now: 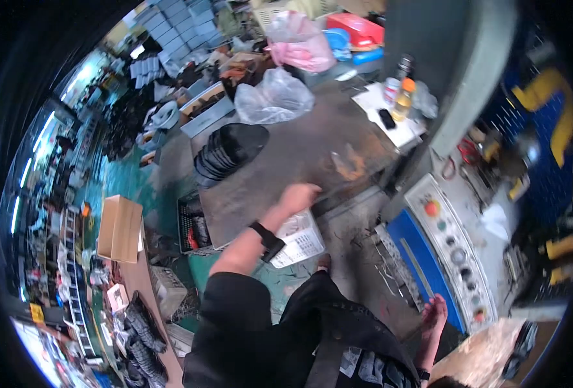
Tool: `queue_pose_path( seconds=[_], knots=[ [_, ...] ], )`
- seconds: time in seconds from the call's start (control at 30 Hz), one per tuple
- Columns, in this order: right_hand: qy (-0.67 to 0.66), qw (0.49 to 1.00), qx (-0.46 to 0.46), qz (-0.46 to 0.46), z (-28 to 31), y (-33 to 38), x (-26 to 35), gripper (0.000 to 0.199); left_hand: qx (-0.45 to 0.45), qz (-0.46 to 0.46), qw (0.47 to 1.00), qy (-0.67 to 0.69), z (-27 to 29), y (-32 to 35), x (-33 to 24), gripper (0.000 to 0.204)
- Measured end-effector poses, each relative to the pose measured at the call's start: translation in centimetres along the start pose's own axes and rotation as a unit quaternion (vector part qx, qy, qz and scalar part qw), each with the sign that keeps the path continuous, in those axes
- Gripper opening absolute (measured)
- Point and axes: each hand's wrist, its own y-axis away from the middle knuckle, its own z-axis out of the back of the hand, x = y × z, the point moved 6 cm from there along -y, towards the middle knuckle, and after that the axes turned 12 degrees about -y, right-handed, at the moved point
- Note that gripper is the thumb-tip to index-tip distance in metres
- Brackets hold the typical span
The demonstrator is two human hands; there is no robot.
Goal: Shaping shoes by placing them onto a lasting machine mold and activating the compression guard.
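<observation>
My left hand (299, 196) reaches forward and rests on the near edge of a dark, worn worktable (286, 161), fingers curled over the edge. A black band sits on that wrist. A stack of black shoe soles (228, 150) lies on the table to the left of the hand, and an orange smear (350, 165) marks the tabletop to its right. My right hand (435, 315) hangs low at the right, next to a blue and grey machine control panel (442, 239), holding nothing, with loosely extended fingers.
Clear plastic bags (273, 97) and a pink bag (299, 45) sit at the table's far end. Bottles (403, 97) stand on a white sheet. A white crate (299, 239) and a black crate (193, 226) stand under the table. A cardboard box (119, 227) is at the left.
</observation>
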Motion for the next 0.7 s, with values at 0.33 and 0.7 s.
queue_pose_path(
  seconds=[0.33, 0.7],
  knots=[
    [0.261, 0.931, 0.218, -0.133, -28.2, -2.4, -5.4, 0.023, 0.009, 0.088, 0.894, -0.439, 6.6, 1.0, 30.8, 0.027],
    [0.244, 0.931, 0.236, -0.134, -31.6, -4.4, -5.5, 0.025, 0.226, 0.077, 0.894, -0.379, 7.5, -6.2, 33.7, 0.021]
  ],
)
